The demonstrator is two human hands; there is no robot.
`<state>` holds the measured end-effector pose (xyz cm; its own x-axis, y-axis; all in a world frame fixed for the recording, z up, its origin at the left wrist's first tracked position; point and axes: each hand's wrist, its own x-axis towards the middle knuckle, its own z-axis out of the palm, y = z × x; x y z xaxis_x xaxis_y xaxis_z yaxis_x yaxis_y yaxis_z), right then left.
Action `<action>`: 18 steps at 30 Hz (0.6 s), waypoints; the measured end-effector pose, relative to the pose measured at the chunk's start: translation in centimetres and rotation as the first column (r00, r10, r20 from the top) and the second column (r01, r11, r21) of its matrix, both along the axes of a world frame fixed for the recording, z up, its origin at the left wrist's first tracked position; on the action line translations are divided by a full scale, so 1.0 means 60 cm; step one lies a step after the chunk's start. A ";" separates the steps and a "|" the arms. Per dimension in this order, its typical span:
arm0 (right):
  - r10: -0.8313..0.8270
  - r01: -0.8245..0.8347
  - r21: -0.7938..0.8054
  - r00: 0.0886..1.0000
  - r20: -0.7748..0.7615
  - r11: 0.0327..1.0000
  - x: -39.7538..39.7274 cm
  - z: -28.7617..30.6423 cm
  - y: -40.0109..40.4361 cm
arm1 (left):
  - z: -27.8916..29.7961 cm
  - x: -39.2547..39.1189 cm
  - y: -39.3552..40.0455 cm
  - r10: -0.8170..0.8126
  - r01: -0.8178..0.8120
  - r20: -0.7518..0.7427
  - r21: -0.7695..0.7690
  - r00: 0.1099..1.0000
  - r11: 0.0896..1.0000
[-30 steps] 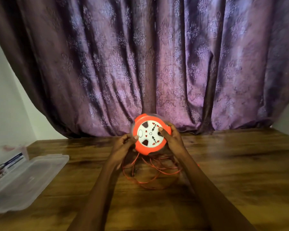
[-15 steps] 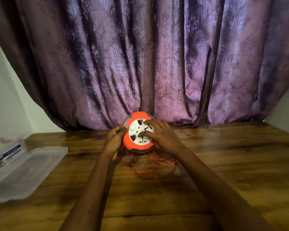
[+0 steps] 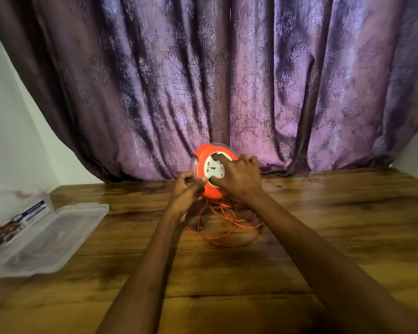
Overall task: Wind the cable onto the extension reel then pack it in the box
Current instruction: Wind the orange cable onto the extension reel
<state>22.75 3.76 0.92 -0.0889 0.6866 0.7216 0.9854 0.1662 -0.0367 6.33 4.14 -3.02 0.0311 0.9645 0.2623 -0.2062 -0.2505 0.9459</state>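
A person's two bare forearms reach forward over a wooden counter (image 3: 323, 213) toward a round orange extension reel (image 3: 209, 169) with a white socket face, held up on edge near the far side, in front of a purple patterned curtain (image 3: 227, 80). The right hand (image 3: 238, 177) lies over the white face, fingers spread and pressing on it, apparently to turn it. The left hand (image 3: 187, 189) is closed at the reel's left rim, fingertips pinched together; it seems to be gripping the rim or feeding the cord there, though blur hides which. Most of the thin orange cable (image 3: 223, 224) lies in loose loops on the counter just below the reel and between the wrists.

The winding step looks to be in hand and far from finished. The next move likely calls for rotating the face while the left hand guides the cord in without tangles.

At the far left, well apart, an open clear plastic box (image 3: 46, 239) waits, a printed card (image 3: 17, 220) beside it.
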 end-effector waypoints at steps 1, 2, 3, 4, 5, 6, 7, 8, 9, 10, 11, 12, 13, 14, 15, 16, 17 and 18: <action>-0.035 0.022 -0.082 0.986 -0.160 0.996 -0.009 -0.002 0.002 | -0.004 0.002 -0.001 0.017 -0.017 0.004 0.013 1.000 1.000; -0.066 0.000 -0.184 0.934 -0.352 0.983 -0.017 0.000 0.003 | -0.008 0.003 0.000 0.035 -0.035 0.004 0.030 0.999 0.999; -0.084 -0.090 -0.268 0.815 -0.573 0.959 -0.022 0.004 0.003 | -0.012 0.005 0.000 0.051 -0.051 0.005 0.048 0.999 0.998; -0.080 -0.245 -0.285 0.611 -0.787 0.927 -0.027 0.010 0.002 | -0.016 0.007 0.001 0.061 -0.062 0.009 0.066 0.998 0.996; -0.097 -0.382 -0.243 0.364 -0.926 0.891 -0.029 0.012 0.003 | -0.018 0.011 0.001 0.076 -0.077 0.009 0.088 0.997 0.993; -0.127 -0.457 -0.187 0.159 -0.979 0.870 -0.032 0.008 0.007 | -0.019 0.013 0.002 0.102 -0.101 -0.002 0.115 0.995 0.988; -0.144 -0.486 -0.150 0.050 -0.988 0.861 -0.033 0.005 0.010 | -0.021 0.014 0.004 0.133 -0.129 -0.015 0.143 0.991 0.981; -0.139 -0.503 -0.131 0.021 -0.990 0.854 -0.035 -0.001 0.012 | -0.021 0.013 0.006 0.162 -0.158 -0.012 0.158 0.987 0.975; -0.119 -0.513 -0.120 0.034 -0.992 0.850 -0.034 -0.005 0.012 | -0.021 0.009 0.008 0.184 -0.184 0.012 0.153 0.983 0.971; -0.077 -0.515 -0.108 0.082 -0.994 0.850 -0.033 -0.009 0.013 | -0.021 0.002 0.011 0.197 -0.202 0.049 0.127 0.979 0.971; -0.023 -0.495 -0.124 0.204 -0.979 0.860 -0.025 -0.011 0.014 | -0.020 -0.004 0.014 0.193 -0.203 0.107 0.089 0.975 0.975; 0.024 -0.434 -0.169 0.406 -0.914 0.885 -0.017 -0.010 0.015 | -0.017 -0.012 0.017 0.172 -0.184 0.182 0.053 0.968 0.981; 0.055 -0.332 -0.206 0.632 -0.773 0.920 -0.006 -0.009 0.014 | -0.013 -0.020 0.020 0.150 -0.163 0.241 0.036 0.959 0.986; 0.126 -0.278 -0.173 0.796 -0.592 0.945 0.004 -0.010 0.013 | -0.008 -0.029 0.023 0.143 -0.157 0.265 0.031 0.954 0.987; 0.246 -0.308 -0.097 0.884 -0.398 0.946 0.011 -0.008 0.011 | -0.003 -0.037 0.025 0.147 -0.160 0.255 0.032 0.956 0.987; 0.367 -0.380 -0.036 0.912 -0.183 0.924 0.017 -0.006 0.008 | 0.001 -0.046 0.029 0.150 -0.161 0.238 0.029 0.960 0.987; 0.450 -0.449 -0.021 0.893 0.031 0.893 0.019 -0.003 0.008 | 0.003 -0.054 0.031 0.153 -0.161 0.211 0.021 0.965 0.987; 0.484 -0.486 -0.045 0.852 0.200 0.873 0.022 0.002 0.009 | 0.004 -0.061 0.032 0.159 -0.164 0.174 0.013 0.972 0.986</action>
<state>24.04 4.33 1.06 -0.5512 0.5139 0.6574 0.7658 0.6244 0.1540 2.69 6.07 -2.76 -0.1724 0.9456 0.2760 -0.3201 -0.3187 0.8922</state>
